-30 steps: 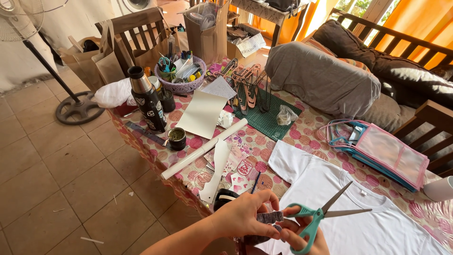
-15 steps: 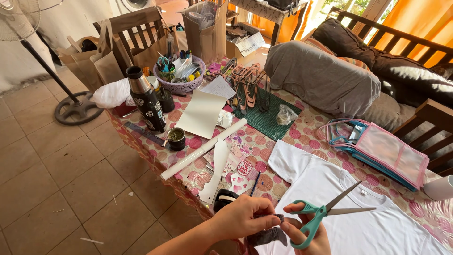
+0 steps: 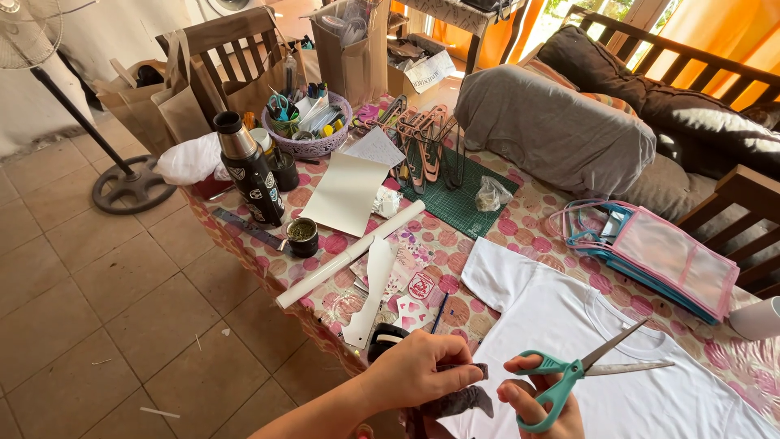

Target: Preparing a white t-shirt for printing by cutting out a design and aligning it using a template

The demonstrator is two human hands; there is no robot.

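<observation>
- A person's right hand [image 3: 543, 398] grips a pair of scissors [image 3: 587, 375] with smooth teal plastic loops and thin, bright metal blades; fingers pass through the loops and curl closed around them.
- The scissors' long axis runs from the loops at lower left to the tips at upper right; the blades stand parted in a narrow V over a white T-shirt [image 3: 569, 317] of soft cotton laid flat on the table.
- The left hand [image 3: 422, 370] pinches a small scrap of dark grey fabric [image 3: 459, 398], limp and crumpled, between thumb and bent fingers.
- The scrap hangs just below the left fingertips and sits just beside the right thumb, left of the scissor loops; whether it touches the scissors cannot be told.
- The table wears a cloth [image 3: 520, 232] printed with pink and red circles.
- Near the left hand lie a dark roll of tape [image 3: 383, 337], a flat white paper strip [image 3: 372, 289] and a long white tube [image 3: 349, 254].
- Farther back stand a tall black-and-steel flask [image 3: 252, 169], a woven lilac basket [image 3: 313, 134] of pens, and a green cutting mat [image 3: 463, 199].
</observation>
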